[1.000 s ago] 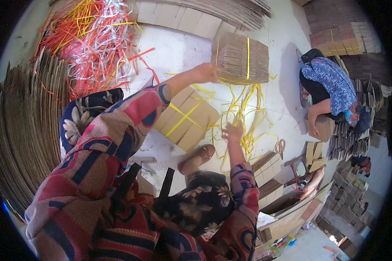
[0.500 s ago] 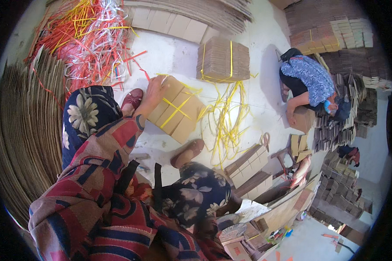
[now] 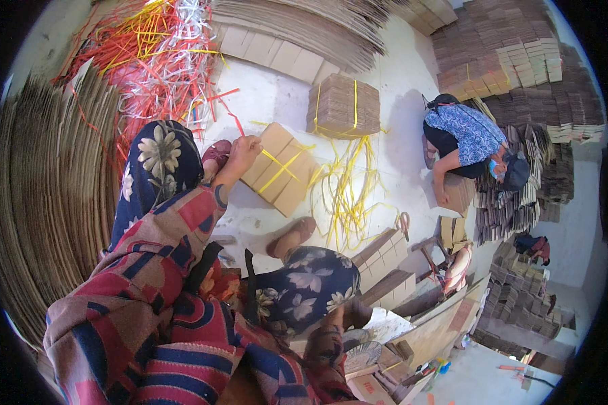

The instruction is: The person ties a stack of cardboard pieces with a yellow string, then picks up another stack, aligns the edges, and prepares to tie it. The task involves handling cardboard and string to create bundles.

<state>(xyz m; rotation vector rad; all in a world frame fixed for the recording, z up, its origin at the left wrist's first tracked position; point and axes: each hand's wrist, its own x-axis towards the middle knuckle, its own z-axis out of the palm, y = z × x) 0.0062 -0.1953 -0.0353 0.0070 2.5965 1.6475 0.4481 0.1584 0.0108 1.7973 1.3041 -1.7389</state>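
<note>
OK, your left hand [image 3: 245, 150] is at the upper-left edge of the strapped cardboard bundle [image 3: 292, 197], fingers curled nearly closed where the yellow strap [image 3: 282, 169] comes over. Can't tell if the strap is pinched or just touched. Your right hand [image 3: 355, 314] looks to be in shadow just past your right knee; can't tell how far open or what it has. Bundle lies on the floor [image 3: 398, 158] ahead of your 2 shoes, 2 straps crossing on its top face. Loose yellow straps [image 3: 348, 192] pile just right of it; a 2nd bundle [image 3: 344, 104] sits beyond. Scissors [image 3: 404, 224] right of the pile. Red and white straps [image 3: 172, 74] heap up far left. 1 co-worker [image 3: 463, 135] bends over cardboard at right.
</note>
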